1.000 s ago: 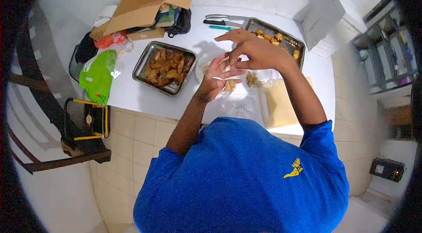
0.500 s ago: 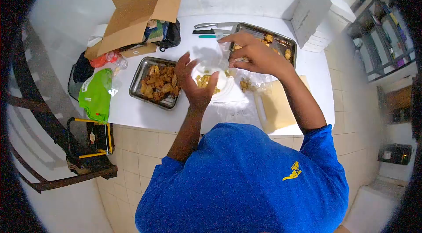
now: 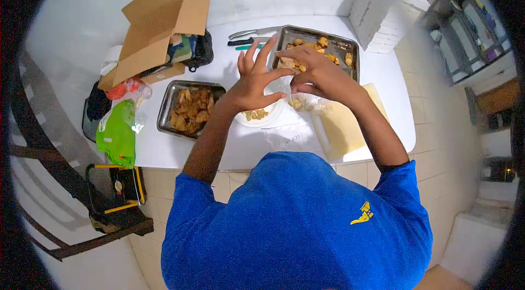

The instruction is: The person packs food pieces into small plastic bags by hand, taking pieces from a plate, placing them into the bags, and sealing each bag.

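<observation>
Left hand [image 3: 254, 79] is spread wide, thumb well off the index finger, nothing visibly gripped; its index tip sits just beside the right hand's fingers. Right hand [image 3: 317, 74] is curled, fingertips bent down above a clear plastic bag [image 3: 320, 106] with food pieces in it (can't tell if it's pinching the film, too thin to see). Bag lies between the white plate [image 3: 276, 113] and the cutting board [image 3: 345, 132], overlapping the board's far edge in view. Plate sits below the left hand, yellowish chunks [image 3: 256, 114] on it. Flat clear plastic [image 3: 292, 137] on the white table [image 3: 164, 150], in front of plate and bag. Metal trays: one left of the plate, full of browned pieces [image 3: 191, 110]; the other behind the right hand, pieces scattered, knives [image 3: 240, 42] beside it.
</observation>
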Motion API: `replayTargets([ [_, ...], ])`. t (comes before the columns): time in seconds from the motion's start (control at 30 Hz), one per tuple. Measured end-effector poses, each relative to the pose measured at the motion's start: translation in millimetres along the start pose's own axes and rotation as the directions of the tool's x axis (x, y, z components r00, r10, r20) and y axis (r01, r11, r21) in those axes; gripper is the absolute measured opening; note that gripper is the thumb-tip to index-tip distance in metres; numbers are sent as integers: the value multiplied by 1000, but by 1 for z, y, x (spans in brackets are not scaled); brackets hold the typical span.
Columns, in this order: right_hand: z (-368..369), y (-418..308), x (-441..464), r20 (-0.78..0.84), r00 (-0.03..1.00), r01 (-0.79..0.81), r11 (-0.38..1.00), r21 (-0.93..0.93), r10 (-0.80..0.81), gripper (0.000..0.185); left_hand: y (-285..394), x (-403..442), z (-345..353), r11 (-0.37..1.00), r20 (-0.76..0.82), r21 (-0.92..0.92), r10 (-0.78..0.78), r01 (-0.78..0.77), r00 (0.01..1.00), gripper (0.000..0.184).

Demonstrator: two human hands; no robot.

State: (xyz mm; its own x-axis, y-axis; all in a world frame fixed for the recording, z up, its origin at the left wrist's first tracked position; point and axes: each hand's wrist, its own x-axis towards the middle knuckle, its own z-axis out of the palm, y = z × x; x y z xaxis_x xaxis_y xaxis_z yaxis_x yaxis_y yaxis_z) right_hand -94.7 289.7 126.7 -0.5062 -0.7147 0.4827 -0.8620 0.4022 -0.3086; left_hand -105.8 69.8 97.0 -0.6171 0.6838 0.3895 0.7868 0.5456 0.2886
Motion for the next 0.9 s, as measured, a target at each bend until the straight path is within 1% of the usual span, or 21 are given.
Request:
replayTargets([
  [0.03,-2,-1,-2,10,1000,7,1000,-6,-7,15,0,5,-1,997,-8,-71,38,-38,999,32],
  [0.13,-6,-10,-8,-20,999,-29,1000,7,29,16,-4,15,-8,991,133,-82,113,-102,985,24],
  [0.17,-7,-12,-10,-33,999,-41,999,-14,40,16,-3,16,-10,992,143,-58,118,-110,983,17],
  [0.23,-8,-14,-15,-60,996,-74,996,-54,70,16,-5,18,-12,995,166,-16,96,-94,981,17],
  [0.3,-12,-14,-21,-30,997,-73,994,-78,70,17,-7,19,-13,996,172,29,79,-85,982,16],
  [0.4,-18,-14,-28,11,998,-55,995,-86,56,19,-4,23,-20,987,229,-93,153,-134,961,15],
  [0.53,-22,-16,-31,20,999,-36,991,-125,39,21,7,25,-30,986,212,-66,164,-153,964,17],
  [0.6,-26,-13,-35,-9,997,-72,988,-137,72,22,-1,22,-34,983,207,-42,183,-178,961,18],
  [0.63,-29,-11,-35,-25,996,-88,986,-144,85,22,-7,19,-35,986,185,-45,166,-160,969,18],
  [0.7,-33,-15,-32,-117,986,-129,987,-99,118,21,-20,13,-37,991,141,-50,130,-124,981,18],
  [0.73,-33,-17,-31,-161,978,-148,986,-72,135,20,-21,13,-36,986,135,-145,104,-84,985,17],
  [0.8,-26,-15,-31,-123,962,-242,970,26,243,20,-21,11,-36,944,127,-330,48,-3,991,16],
  [0.9,-24,-17,-24,-91,922,-358,920,160,375,16,-8,6,-33,835,3,-542,-106,91,994,12],
])
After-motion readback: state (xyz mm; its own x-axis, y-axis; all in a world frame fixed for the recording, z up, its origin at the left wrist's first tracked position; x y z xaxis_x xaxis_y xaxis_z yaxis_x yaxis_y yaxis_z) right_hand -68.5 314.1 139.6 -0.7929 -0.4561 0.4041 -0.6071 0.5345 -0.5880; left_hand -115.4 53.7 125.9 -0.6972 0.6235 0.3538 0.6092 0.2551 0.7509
